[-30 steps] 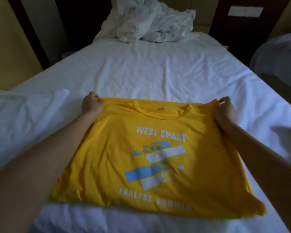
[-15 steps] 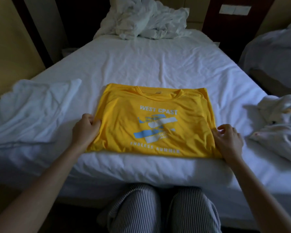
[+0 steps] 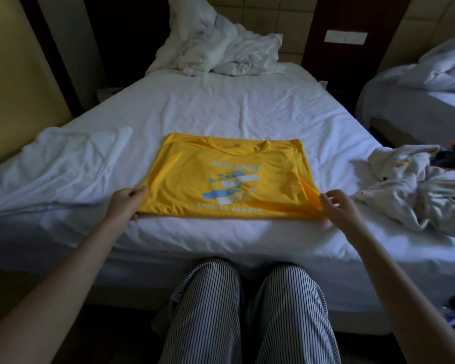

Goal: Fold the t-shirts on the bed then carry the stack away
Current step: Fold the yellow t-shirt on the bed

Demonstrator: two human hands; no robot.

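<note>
A yellow t-shirt (image 3: 229,177) with a white and blue chest print lies folded, print up, near the front edge of the white bed (image 3: 229,111). My left hand (image 3: 125,203) grips its near left corner. At the near right corner my right hand (image 3: 338,207) pinches the cloth and lifts that edge a little off the sheet. A crumpled pale t-shirt (image 3: 415,187) with small coloured marks lies unfolded on the bed to the right. On the left lies a white cloth (image 3: 61,164), loosely flat.
Rumpled white bedding (image 3: 221,48) is heaped at the headboard. A second bed (image 3: 420,88) stands at the right across a narrow gap. My striped trouser legs (image 3: 247,316) are against the bed's front edge. Yellow wall on the left.
The shirt was held up by its shoulders, then laid flat on the bed. My hands moved down to its near corners, and the right one now lifts its corner slightly.
</note>
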